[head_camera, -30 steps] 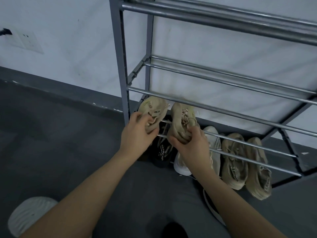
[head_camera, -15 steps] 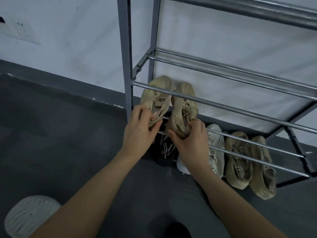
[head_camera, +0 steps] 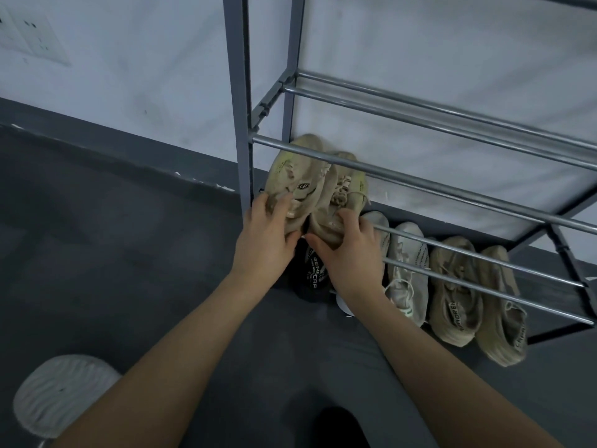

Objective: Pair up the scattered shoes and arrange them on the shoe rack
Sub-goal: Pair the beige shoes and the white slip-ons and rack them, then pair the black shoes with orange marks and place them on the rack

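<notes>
Two beige knit sneakers, worn and creased, one (head_camera: 295, 176) with a small dark tongue label, the other (head_camera: 342, 195) with pale laces, stand side by side, toes up behind the shoe rack's (head_camera: 420, 184) front rail. The left hand (head_camera: 265, 240) grips the labelled one's heel; the right hand (head_camera: 352, 250) grips the other's. Below sit a black shoe (head_camera: 311, 270) (white lettering), white sneakers (head_camera: 407, 270) and a beige pair (head_camera: 475, 292).

Two beige shoes (head_camera: 318, 189) lie side by side, toes toward the wall, at the rack's (head_camera: 420, 182) left end under a rail. On the rack's bottom tier: a black shoe (head_camera: 311, 270), white pair (head_camera: 405, 270), beige pair (head_camera: 478, 295).
</notes>
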{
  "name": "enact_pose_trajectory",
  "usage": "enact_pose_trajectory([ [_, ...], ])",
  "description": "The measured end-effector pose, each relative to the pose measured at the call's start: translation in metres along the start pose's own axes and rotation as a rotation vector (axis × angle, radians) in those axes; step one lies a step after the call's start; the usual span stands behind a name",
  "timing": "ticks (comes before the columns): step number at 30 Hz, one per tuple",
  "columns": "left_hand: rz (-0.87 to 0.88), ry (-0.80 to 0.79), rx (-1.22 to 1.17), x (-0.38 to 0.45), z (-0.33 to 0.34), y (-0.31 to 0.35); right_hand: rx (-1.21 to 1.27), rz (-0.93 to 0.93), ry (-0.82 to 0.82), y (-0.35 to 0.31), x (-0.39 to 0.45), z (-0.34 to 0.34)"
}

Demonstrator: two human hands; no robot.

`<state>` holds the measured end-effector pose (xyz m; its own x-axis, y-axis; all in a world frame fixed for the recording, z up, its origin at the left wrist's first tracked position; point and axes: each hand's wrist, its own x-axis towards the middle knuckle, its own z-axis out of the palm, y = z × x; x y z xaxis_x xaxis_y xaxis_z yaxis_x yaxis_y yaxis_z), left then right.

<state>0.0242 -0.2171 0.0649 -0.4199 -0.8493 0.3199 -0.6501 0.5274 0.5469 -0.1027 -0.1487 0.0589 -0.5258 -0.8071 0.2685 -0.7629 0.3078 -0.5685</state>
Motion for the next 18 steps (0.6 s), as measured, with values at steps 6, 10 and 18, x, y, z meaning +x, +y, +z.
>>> enact_pose_trajectory([
  [6, 0.016, -0.062, 0.109, -0.001, -0.010, 0.000, -0.030, 0.006, -0.027, 0.001, -0.007, -0.002],
  [10, 0.019, -0.059, 0.172, -0.022, -0.023, 0.002, -0.091, -0.022, -0.039, -0.004, -0.020, -0.014],
  [18, 0.004, -0.150, 0.093, -0.115, -0.033, 0.027, -0.065, -0.229, -0.075, 0.013, -0.091, -0.064],
])
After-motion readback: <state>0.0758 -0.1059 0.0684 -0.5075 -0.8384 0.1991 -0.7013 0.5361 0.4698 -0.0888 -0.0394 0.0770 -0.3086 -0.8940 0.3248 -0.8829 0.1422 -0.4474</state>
